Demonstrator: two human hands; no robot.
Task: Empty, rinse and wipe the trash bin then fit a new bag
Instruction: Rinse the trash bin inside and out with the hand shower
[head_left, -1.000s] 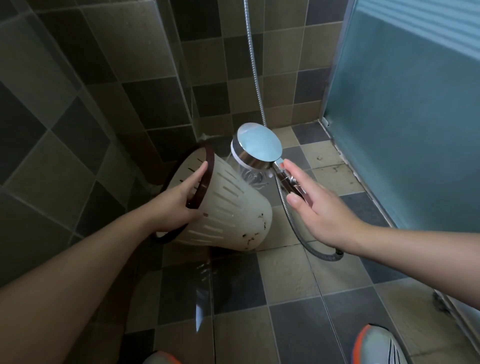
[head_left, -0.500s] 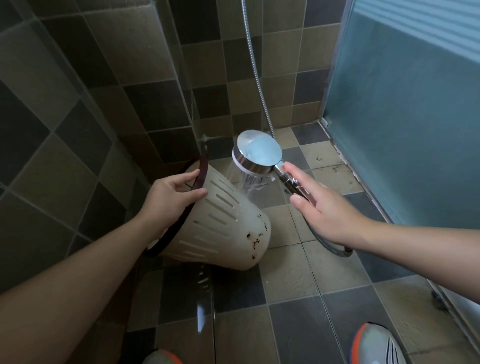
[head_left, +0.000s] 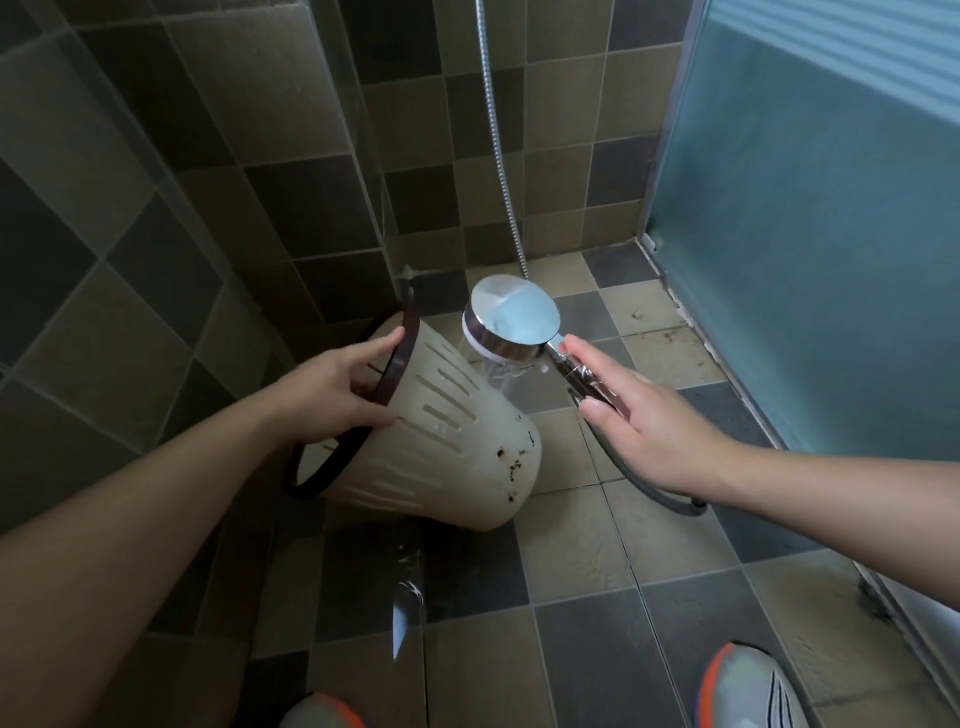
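Since a second ago we have tipped the bin (head_left: 441, 441) lower over the floor; our left hand (head_left: 332, 387) grips its dark rim, right hand (head_left: 644, 431) fingers clamped on the shower head (head_left: 511, 325) handle; we should rotate the bin so spray reaches the stained base

Left hand (head_left: 337, 384) grips the dark rim (head_left: 387, 382) of the cream slotted trash bin (head_left: 441, 441), thumb outside, fingers over the edge. Bin is tilted, mouth toward 8 o'clock, base toward 4 o'clock, held off the tiled floor (head_left: 571, 551); brown spots near its base. Right hand (head_left: 644, 431) holds the chrome shower head (head_left: 511, 325) by its handle, fingers extended along it, head at 1 o'clock of the bin, just beside its wall. Water falls from the head's underside next to the bin. Metal hose (head_left: 501, 156) runs up at 12 o'clock. Frosted glass door (head_left: 810, 208) at 3 o'clock. Two shoes (head_left: 748, 686) at 6 o'clock.
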